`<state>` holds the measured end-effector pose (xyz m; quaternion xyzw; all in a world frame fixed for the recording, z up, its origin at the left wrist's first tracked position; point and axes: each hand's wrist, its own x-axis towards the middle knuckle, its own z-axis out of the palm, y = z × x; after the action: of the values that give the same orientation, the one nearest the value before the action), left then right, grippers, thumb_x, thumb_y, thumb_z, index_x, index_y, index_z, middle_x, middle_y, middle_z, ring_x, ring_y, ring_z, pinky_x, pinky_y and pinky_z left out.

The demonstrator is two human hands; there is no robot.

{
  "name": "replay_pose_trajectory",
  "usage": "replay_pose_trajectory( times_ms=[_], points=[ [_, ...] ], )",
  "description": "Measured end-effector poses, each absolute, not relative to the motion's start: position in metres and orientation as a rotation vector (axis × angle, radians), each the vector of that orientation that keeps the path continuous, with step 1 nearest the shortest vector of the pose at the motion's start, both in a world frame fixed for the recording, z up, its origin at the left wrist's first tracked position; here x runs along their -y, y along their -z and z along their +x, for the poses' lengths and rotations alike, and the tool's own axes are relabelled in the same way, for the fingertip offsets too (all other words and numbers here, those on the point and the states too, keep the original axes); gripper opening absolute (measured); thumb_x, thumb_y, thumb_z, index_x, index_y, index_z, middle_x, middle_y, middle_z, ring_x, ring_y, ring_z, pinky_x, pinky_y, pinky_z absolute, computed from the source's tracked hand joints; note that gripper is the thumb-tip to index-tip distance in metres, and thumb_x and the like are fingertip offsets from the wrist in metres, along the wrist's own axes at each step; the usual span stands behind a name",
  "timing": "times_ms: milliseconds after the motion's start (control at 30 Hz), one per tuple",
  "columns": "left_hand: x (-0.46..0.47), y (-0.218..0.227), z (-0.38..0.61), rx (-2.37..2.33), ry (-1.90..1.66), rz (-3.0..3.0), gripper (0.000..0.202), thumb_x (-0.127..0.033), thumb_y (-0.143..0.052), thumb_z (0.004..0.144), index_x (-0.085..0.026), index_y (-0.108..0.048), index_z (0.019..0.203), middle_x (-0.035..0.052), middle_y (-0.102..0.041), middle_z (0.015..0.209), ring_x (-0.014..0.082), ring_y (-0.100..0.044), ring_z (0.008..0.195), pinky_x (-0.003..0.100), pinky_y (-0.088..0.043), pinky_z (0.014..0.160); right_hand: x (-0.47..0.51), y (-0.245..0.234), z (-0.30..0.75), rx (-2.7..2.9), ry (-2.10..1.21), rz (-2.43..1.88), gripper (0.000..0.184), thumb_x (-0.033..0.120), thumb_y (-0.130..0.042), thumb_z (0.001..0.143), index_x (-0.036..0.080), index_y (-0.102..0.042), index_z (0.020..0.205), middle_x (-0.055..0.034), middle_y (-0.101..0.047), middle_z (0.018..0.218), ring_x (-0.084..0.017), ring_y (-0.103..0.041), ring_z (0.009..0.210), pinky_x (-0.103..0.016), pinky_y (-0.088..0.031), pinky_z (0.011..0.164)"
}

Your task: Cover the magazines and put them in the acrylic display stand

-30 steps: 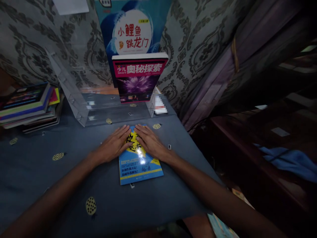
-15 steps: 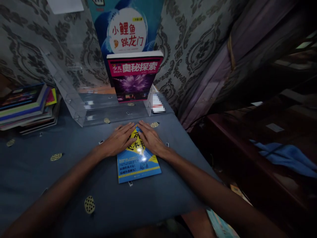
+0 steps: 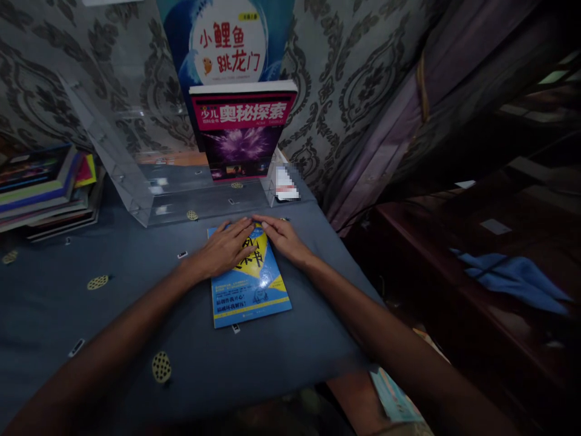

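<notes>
A blue and yellow book (image 3: 249,293) lies closed and flat on the cloth-covered table, its cover up. My left hand (image 3: 229,245) rests on the upper left of the cover, fingers stretched out and slightly apart. At the book's upper right edge is my right hand (image 3: 284,238), its fingers extended along the top corner and the palm beside the edge. Between them the hands hide part of the cover's large black characters. Neither hand grasps the book.
Behind the book stands a clear acrylic rack (image 3: 131,194) holding a pink and purple book (image 3: 242,139) and a taller teal book (image 3: 267,42). A stack of books (image 3: 40,188) sits at the left. A dark red piece of furniture (image 3: 408,242) with a blue cloth (image 3: 503,278) stands right.
My right hand has slid off the cover towards the book's right edge and turned more on its side. My left hand stays on the cover. The view has shifted slightly.
</notes>
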<state>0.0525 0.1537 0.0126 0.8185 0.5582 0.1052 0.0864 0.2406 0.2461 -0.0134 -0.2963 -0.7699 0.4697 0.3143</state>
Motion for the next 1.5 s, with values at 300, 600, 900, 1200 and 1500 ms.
replay_pose_trajectory(
  times_ms=[300,600,900,1200,1500],
  points=[
    [-0.154,-0.012,0.053,-1.681,-0.256,2.51,0.054,-0.044,-0.031,0.105,-0.015,-0.041,0.149,0.013,-0.039,0.159,0.024,-0.03,0.151,0.048,-0.022,0.123,-0.253,0.022,0.243,2.025,-1.224,-0.719,0.038,0.039,-0.049,0.097,0.024,-0.07,0.125,-0.005,-0.072,0.126,-0.023,-0.066,0.116,-0.044,-0.047,0.108],
    [-0.155,-0.01,0.056,-1.709,-0.254,2.563,0.054,-0.045,-0.032,0.105,-0.014,-0.042,0.148,0.0143,-0.044,0.155,0.0251,-0.038,0.147,0.047,-0.029,0.12,-0.24,0.022,0.25,2.218,-0.959,-0.603,0.04,0.029,-0.044,0.1,0.025,-0.064,0.134,-0.0068,-0.062,0.141,-0.024,-0.053,0.136,-0.051,-0.039,0.116],
    [-0.156,-0.007,0.059,-1.661,-0.262,2.554,0.055,-0.048,-0.03,0.105,-0.017,-0.039,0.15,0.0113,-0.039,0.159,0.0258,-0.031,0.15,0.053,-0.026,0.12,-0.212,0.02,0.275,2.347,-0.797,-0.611,0.042,0.029,-0.044,0.101,0.02,-0.059,0.139,-0.0117,-0.056,0.147,-0.024,-0.05,0.138,-0.05,-0.041,0.116],
    [-0.152,-0.01,0.058,-1.515,-0.288,2.625,0.053,-0.045,-0.025,0.107,-0.018,-0.045,0.148,0.0093,-0.046,0.155,0.0206,-0.036,0.148,0.049,-0.021,0.123,-0.194,0.012,0.286,2.387,-0.726,-0.615,0.042,0.03,-0.043,0.102,0.022,-0.056,0.142,-0.0107,-0.057,0.146,-0.024,-0.052,0.137,-0.051,-0.044,0.115],
    [-0.148,-0.016,0.058,-1.424,-0.286,2.622,0.052,-0.047,-0.025,0.107,-0.023,-0.047,0.146,0.0075,-0.047,0.154,0.0201,-0.038,0.147,0.049,-0.021,0.123,-0.179,0.007,0.297,2.44,-0.695,-0.627,0.04,0.03,-0.044,0.102,0.019,-0.06,0.137,-0.0128,-0.057,0.145,-0.026,-0.054,0.135,-0.051,-0.045,0.113]
  ],
)
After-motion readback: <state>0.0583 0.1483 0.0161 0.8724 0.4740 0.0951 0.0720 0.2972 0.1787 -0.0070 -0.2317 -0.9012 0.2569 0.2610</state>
